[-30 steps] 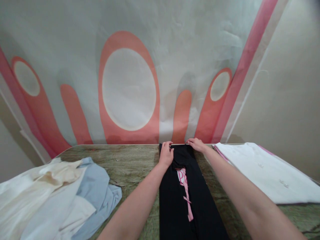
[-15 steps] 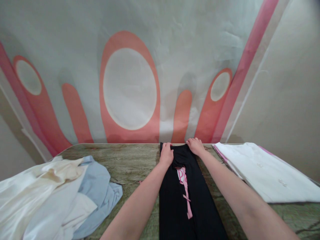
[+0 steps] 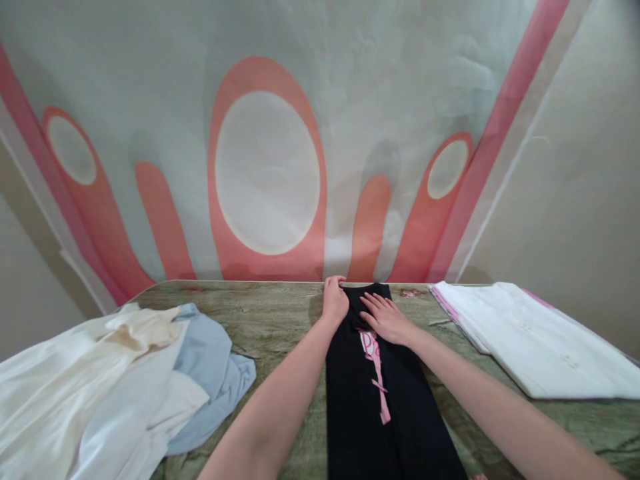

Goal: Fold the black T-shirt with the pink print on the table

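A black garment (image 3: 356, 400), folded lengthwise into a long strip, lies on the table in front of me. Pink and white print (image 3: 376, 373) shows in the gap between its folded sides. At its far left corner, my left hand (image 3: 336, 301) has its fingers curled over the cloth's edge, the fingertips partly hidden. My right hand (image 3: 387, 320) rests flat on the garment near the far end, fingers spread, holding nothing. The near end of the garment runs out of view at the bottom.
A loose heap of cream, white and pale blue clothes (image 3: 145, 380) lies on the left of the wood-patterned table (image 3: 270, 303). Folded white clothes (image 3: 545, 347) are stacked at the right. Behind the far edge stands a wall (image 3: 400, 80) with an orange-pink pattern.
My right hand has let go of the far right corner, moved left and nearer, and now lies flat on the cloth. My left hand stays at the left corner. The view has shifted slightly.
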`<action>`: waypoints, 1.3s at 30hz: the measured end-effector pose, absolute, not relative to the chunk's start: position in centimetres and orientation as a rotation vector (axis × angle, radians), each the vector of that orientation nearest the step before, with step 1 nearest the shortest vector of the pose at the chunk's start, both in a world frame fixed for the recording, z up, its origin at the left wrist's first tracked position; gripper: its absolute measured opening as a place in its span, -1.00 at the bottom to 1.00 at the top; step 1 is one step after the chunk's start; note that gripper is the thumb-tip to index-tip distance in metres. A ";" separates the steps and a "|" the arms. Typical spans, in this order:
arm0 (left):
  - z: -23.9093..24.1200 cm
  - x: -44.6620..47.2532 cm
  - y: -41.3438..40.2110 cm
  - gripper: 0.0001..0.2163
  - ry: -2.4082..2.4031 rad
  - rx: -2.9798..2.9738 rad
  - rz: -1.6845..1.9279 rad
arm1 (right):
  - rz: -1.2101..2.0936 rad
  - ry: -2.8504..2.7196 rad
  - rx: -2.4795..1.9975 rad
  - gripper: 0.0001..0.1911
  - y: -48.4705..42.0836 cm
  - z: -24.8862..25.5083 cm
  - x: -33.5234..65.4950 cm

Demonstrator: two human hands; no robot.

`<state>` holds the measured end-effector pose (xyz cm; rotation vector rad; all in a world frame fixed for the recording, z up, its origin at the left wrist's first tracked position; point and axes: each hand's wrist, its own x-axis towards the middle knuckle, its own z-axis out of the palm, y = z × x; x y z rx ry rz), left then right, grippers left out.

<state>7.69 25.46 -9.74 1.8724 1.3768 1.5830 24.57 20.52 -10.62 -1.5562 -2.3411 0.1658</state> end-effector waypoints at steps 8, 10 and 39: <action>-9.0 1.9 28.4 -0.69 1.703 1.678 1.526 | 0.185 -2.306 -1.669 -0.35 20.2 -11.2 24.6; -9.5 1.1 28.1 -0.77 1.771 1.688 1.445 | 0.174 -2.240 -1.715 -0.31 20.2 -11.5 24.7; -11.2 3.1 28.4 -0.48 1.071 1.360 1.272 | 0.496 -1.416 -1.794 -0.51 30.2 -11.0 29.2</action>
